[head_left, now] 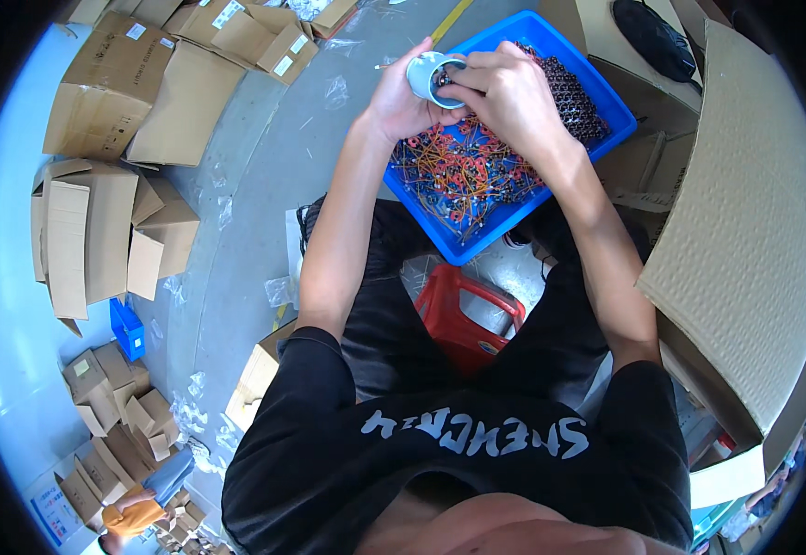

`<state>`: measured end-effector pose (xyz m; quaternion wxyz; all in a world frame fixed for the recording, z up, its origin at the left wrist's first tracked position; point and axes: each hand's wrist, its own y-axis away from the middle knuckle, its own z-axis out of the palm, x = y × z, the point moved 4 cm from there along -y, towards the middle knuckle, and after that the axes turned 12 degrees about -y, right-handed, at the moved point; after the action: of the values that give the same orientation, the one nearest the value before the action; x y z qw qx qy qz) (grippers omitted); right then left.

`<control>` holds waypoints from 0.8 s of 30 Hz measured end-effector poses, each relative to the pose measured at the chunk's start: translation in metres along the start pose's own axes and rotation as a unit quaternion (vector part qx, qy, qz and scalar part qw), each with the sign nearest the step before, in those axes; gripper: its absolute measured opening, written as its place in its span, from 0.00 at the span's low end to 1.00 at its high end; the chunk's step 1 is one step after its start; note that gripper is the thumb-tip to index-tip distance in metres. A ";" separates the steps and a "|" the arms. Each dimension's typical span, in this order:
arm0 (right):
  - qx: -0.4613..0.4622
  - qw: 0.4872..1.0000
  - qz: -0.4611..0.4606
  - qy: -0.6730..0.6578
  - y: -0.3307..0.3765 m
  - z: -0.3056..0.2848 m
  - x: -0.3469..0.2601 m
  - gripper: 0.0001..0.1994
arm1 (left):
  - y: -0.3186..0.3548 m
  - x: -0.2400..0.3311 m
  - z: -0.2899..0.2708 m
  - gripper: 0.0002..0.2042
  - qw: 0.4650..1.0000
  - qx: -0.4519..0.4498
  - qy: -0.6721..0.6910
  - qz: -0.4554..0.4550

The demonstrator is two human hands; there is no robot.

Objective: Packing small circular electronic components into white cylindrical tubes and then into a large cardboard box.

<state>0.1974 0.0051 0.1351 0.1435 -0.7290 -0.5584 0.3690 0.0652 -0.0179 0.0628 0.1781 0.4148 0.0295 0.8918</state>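
Note:
My left hand (pixel 392 100) is wrapped around a pale blue-white cup-shaped housing (pixel 419 78), its round mouth tipped toward my right hand. The thumb and fingers of my right hand (pixel 512 97) are pinched together at that mouth, reaching partly inside. A small dark, shiny piece shows by the fingertips, too small to name. Both hands are above a blue plastic tray (pixel 452 248). In its near part lies a tangle of small parts with orange and red wires (pixel 466 176). Rows of small dark, shiny parts (pixel 571 100) fill the far right part.
A red plastic stool (pixel 445 310) stands between my legs. Close on my right rises a large open carton (pixel 745 203). Several cartons (pixel 98 231) line the left wall, with a small blue bin (pixel 127 328) among them. A person in orange (pixel 133 516) is at the lower left.

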 end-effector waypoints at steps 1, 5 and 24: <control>0.005 1.000 -0.004 0.003 0.000 0.001 -0.001 0.05 | 0.000 0.000 0.002 0.20 1.000 0.000 0.001 0.000; 0.020 1.000 -0.013 -0.011 0.003 0.005 0.006 0.06 | -0.003 0.001 -0.001 0.20 0.993 0.095 -0.061 0.019; 0.119 0.957 0.128 -0.232 0.002 0.004 0.010 0.18 | 0.005 0.007 0.000 0.26 0.997 -0.010 -0.077 -0.005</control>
<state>0.1968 0.0134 0.1272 0.0472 -0.6660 -0.4307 0.6072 0.0599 -0.0197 0.0692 0.1887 0.4800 0.0094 0.8567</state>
